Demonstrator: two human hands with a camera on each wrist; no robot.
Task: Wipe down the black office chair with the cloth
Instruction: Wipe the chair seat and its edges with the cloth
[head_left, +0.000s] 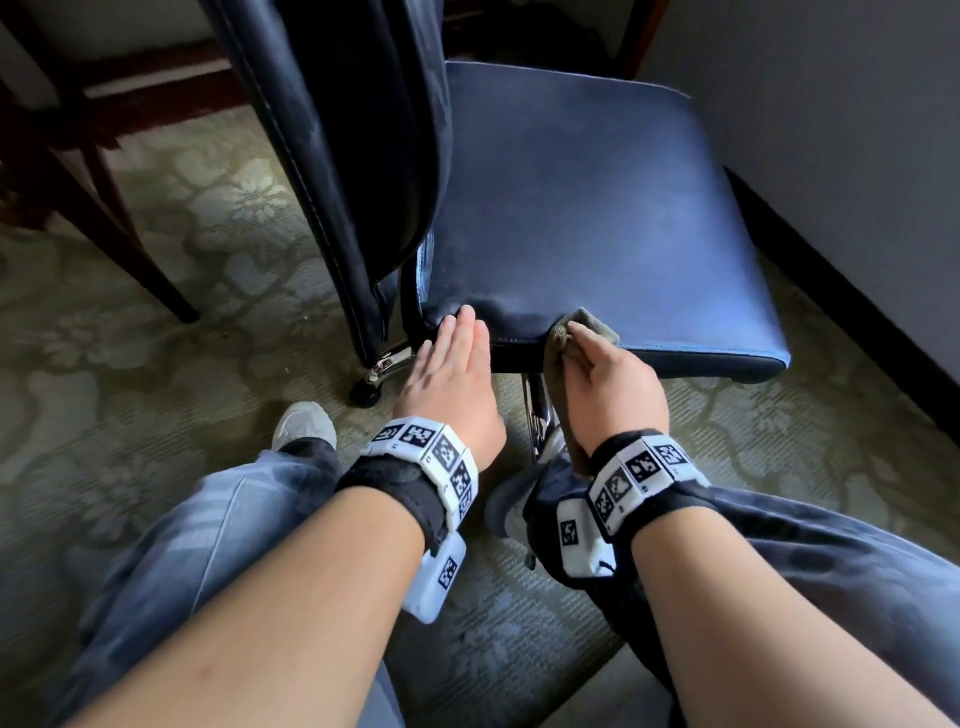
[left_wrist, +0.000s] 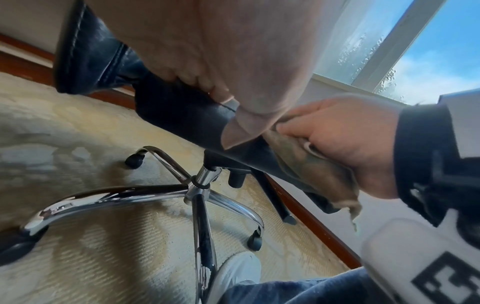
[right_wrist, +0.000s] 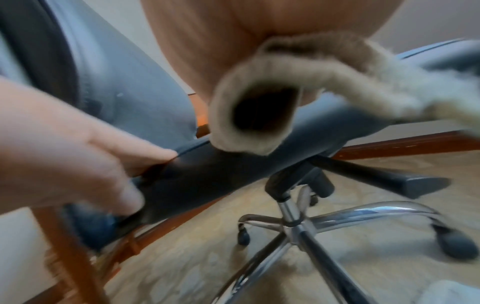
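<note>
The black office chair's seat (head_left: 597, 208) fills the middle of the head view, its backrest (head_left: 332, 130) rising at the left. My left hand (head_left: 457, 358) lies flat, fingers straight, on the seat's near left corner, thumb against the side edge. My right hand (head_left: 608, 379) grips a tan cloth (head_left: 589, 327) and presses it on the seat's near edge, a hand's width to the right of the left hand. In the left wrist view the cloth (left_wrist: 311, 174) wraps over the seat's side edge (left_wrist: 182, 115). The right wrist view shows a blurred fold of cloth (right_wrist: 259, 111) against the seat edge (right_wrist: 207, 174).
A chrome five-star base (left_wrist: 197, 185) with black castors stands under the seat on patterned carpet (head_left: 182, 260). My feet in light shoes (head_left: 304, 423) are near the base. Dark wooden furniture legs (head_left: 104, 208) stand at left. A wall with dark baseboard (head_left: 841, 291) runs at right.
</note>
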